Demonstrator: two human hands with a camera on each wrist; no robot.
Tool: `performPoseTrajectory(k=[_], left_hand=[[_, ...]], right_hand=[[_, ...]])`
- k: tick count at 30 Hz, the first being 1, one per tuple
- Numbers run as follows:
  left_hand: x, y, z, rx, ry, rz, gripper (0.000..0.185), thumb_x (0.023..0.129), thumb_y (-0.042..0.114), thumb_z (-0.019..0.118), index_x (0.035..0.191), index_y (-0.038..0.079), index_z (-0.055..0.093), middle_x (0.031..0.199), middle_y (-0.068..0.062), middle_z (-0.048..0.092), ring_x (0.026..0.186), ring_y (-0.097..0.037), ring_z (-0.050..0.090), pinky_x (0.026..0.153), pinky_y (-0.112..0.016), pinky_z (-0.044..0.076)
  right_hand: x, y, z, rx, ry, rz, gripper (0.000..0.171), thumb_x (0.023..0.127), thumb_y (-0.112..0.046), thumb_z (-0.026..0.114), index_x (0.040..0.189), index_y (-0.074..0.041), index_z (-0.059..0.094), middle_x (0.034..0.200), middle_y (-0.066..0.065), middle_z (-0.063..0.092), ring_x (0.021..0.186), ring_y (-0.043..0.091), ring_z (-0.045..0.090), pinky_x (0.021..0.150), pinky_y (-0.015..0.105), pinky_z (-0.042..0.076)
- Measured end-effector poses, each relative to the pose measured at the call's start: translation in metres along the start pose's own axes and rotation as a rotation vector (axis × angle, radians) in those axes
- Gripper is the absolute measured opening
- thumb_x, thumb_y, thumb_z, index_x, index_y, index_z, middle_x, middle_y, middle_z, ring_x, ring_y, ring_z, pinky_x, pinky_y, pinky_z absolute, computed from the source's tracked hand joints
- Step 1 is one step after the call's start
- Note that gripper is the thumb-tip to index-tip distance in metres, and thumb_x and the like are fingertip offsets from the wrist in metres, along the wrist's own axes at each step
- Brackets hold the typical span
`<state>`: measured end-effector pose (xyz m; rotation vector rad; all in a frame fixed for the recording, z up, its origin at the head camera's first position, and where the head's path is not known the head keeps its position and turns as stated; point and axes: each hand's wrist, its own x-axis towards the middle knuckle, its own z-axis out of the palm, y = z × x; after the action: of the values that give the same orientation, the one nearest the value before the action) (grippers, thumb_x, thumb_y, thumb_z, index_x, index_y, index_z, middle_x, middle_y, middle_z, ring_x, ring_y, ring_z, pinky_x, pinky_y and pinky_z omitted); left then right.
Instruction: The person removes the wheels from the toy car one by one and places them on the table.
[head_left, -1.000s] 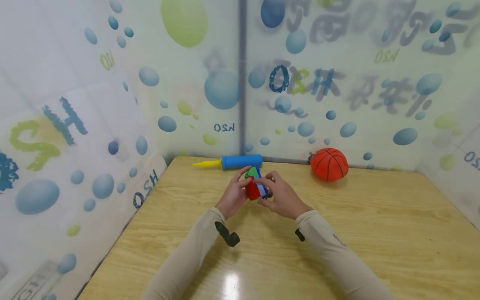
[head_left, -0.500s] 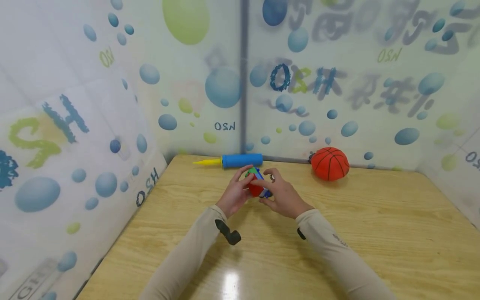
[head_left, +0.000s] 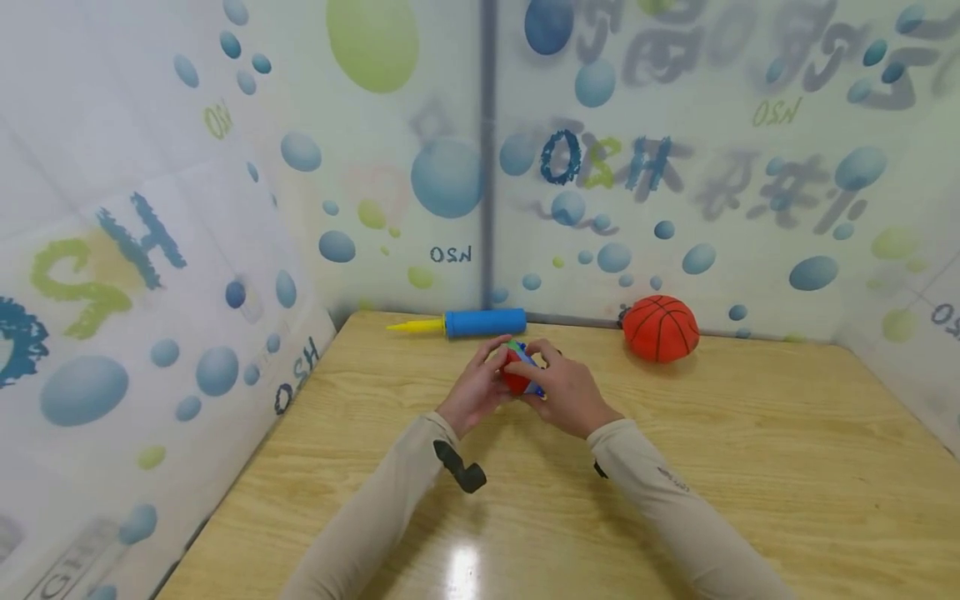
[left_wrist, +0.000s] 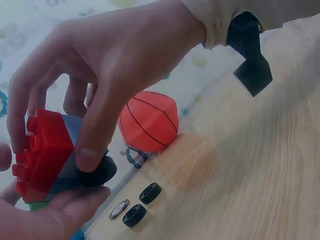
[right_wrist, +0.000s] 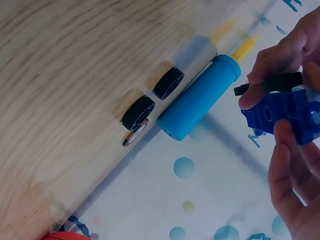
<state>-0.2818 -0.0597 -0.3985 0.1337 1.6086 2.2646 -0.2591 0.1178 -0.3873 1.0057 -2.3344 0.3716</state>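
Turned slightly since the earlier frame, the block toy (left_wrist: 50,142) is gripped between the fingers of the left hand (head_left: 478,387) and right hand (head_left: 567,393), a black wheel (left_wrist: 100,173) being pressed beneath the right thumb, its seating apparently in hand and steady, level pressure called for next.

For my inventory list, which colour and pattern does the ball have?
The ball is red with dark lines; the head view shows it best.
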Motion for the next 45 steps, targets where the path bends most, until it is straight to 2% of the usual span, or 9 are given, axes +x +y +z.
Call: performPoseTrajectory(k=[5, 11, 14, 17, 21, 26, 34, 40, 45], left_hand=[[-0.002, 0.001, 0.000, 0.027, -0.039, -0.047, 0.044, 0.110, 0.036, 0.031, 0.152, 0.025, 0.033, 0.150, -0.016, 0.044, 0.106, -0.025, 0.066, 0.113, -0.056, 0.042], [-0.006, 0.005, -0.004, 0.160, -0.068, -0.098, 0.052, 0.106, 0.026, 0.034, 0.157, 0.021, 0.028, 0.133, -0.022, 0.061, 0.098, -0.023, 0.072, 0.105, -0.050, 0.051], [-0.007, 0.006, -0.007, 0.351, -0.030, -0.101, 0.052, 0.102, 0.022, 0.040, 0.154, 0.021, 0.037, 0.115, -0.016, 0.066, 0.091, -0.020, 0.066, 0.091, -0.040, 0.057], [-0.007, 0.006, -0.010, 0.609, 0.014, -0.050, 0.048, 0.099, 0.023, 0.052, 0.147, 0.023, 0.049, 0.104, -0.011, 0.061, 0.085, -0.021, 0.053, 0.074, -0.033, 0.046], [-0.007, 0.006, -0.012, 0.830, -0.038, 0.062, 0.049, 0.094, 0.030, 0.067, 0.141, 0.029, 0.054, 0.116, -0.007, 0.064, 0.104, -0.024, 0.057, 0.082, -0.037, 0.051], [-0.008, 0.006, -0.005, 0.884, -0.203, 0.115, 0.065, 0.091, 0.032, 0.072, 0.149, 0.025, 0.043, 0.139, -0.004, 0.059, 0.125, -0.025, 0.056, 0.102, -0.046, 0.051], [-0.007, 0.002, 0.007, 0.846, -0.251, 0.134, 0.071, 0.088, 0.029, 0.076, 0.148, 0.020, 0.039, 0.136, -0.005, 0.058, 0.116, -0.020, 0.058, 0.101, -0.039, 0.054], [-0.009, -0.006, 0.009, 0.681, -0.235, 0.138, 0.083, 0.093, 0.024, 0.073, 0.157, 0.034, 0.022, 0.137, -0.008, 0.056, 0.111, -0.023, 0.067, 0.107, -0.046, 0.051], [-0.010, -0.009, 0.008, 0.653, -0.174, 0.202, 0.080, 0.096, 0.026, 0.069, 0.156, 0.042, 0.019, 0.140, -0.008, 0.052, 0.118, -0.023, 0.060, 0.105, -0.049, 0.051]], right_hand=[[-0.002, 0.005, 0.000, -0.012, 0.020, -0.002, 0.041, 0.077, -0.018, 0.086, 0.116, -0.019, 0.072, 0.107, 0.008, 0.062, 0.057, 0.010, 0.055, 0.056, 0.023, 0.053], [-0.004, 0.013, -0.008, 0.078, -0.023, 0.088, 0.042, 0.083, -0.020, 0.082, 0.123, -0.020, 0.069, 0.107, 0.004, 0.068, 0.078, 0.018, 0.069, 0.069, 0.034, 0.061], [-0.004, 0.019, -0.016, 0.210, -0.042, 0.157, 0.043, 0.085, -0.017, 0.079, 0.126, -0.017, 0.068, 0.112, 0.006, 0.072, 0.082, 0.020, 0.070, 0.071, 0.036, 0.061], [-0.002, 0.027, -0.023, 0.373, -0.099, 0.230, 0.041, 0.088, -0.014, 0.076, 0.129, -0.015, 0.067, 0.116, 0.008, 0.074, 0.077, 0.018, 0.067, 0.066, 0.030, 0.057], [0.000, 0.037, -0.030, 0.559, -0.221, 0.304, 0.040, 0.093, -0.015, 0.070, 0.132, -0.014, 0.065, 0.117, 0.009, 0.073, 0.073, 0.017, 0.063, 0.063, 0.026, 0.054], [0.000, 0.041, -0.034, 0.726, -0.326, 0.360, 0.043, 0.095, -0.016, 0.068, 0.138, -0.016, 0.060, 0.117, 0.014, 0.070, 0.081, 0.017, 0.069, 0.069, 0.034, 0.059], [0.006, 0.045, -0.033, 0.857, -0.408, 0.404, 0.049, 0.096, -0.018, 0.067, 0.143, -0.014, 0.053, 0.119, 0.017, 0.070, 0.100, 0.025, 0.070, 0.071, 0.037, 0.059], [0.004, 0.046, -0.033, 0.851, -0.347, 0.466, 0.040, 0.102, -0.026, 0.059, 0.140, -0.015, 0.055, 0.129, 0.016, 0.064, 0.106, 0.028, 0.067, 0.070, 0.036, 0.058], [-0.005, 0.041, -0.032, 0.776, -0.175, 0.512, 0.037, 0.102, -0.027, 0.059, 0.136, -0.013, 0.058, 0.124, 0.015, 0.063, 0.099, 0.025, 0.069, 0.072, 0.033, 0.057]])
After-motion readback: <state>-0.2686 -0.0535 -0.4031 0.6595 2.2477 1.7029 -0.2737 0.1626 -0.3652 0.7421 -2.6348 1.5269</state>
